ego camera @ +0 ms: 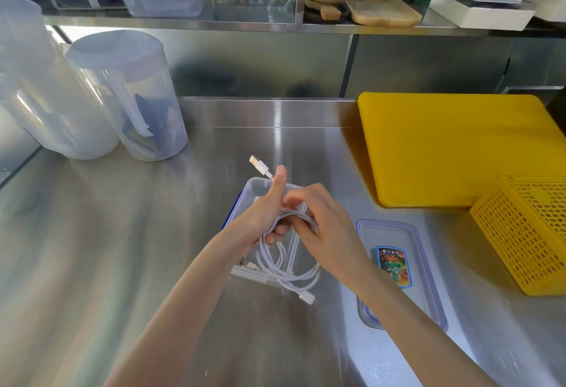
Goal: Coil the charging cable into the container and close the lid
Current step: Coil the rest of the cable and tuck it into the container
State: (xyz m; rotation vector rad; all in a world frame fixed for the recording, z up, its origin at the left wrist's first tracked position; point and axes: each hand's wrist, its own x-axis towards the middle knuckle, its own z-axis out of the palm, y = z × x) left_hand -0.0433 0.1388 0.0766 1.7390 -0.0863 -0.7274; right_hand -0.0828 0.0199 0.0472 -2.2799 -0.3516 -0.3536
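Both hands bunching a white cable right over the open box, lid off to the side.

The left hand [263,218] is gripping a bundle of cable [283,259] loops, thumb sticking up, with the USB plug [258,166] poking out past the thumb toward the far side. The right hand [318,221] is pinching the same loops from the right, fingers curled on the strands. The rest of the cable hangs down in a few loose loops, and its other plug [307,297] sits over the steel counter [122,249] just near of the box [269,187]. The box is clear plastic, straight below the hands. Its lid [398,273] lies flat on the counter to the right, sticker up. Further right there's a yellow board [453,147] and a yellow basket [526,233], and 2 clear jugs [128,95] at far left.
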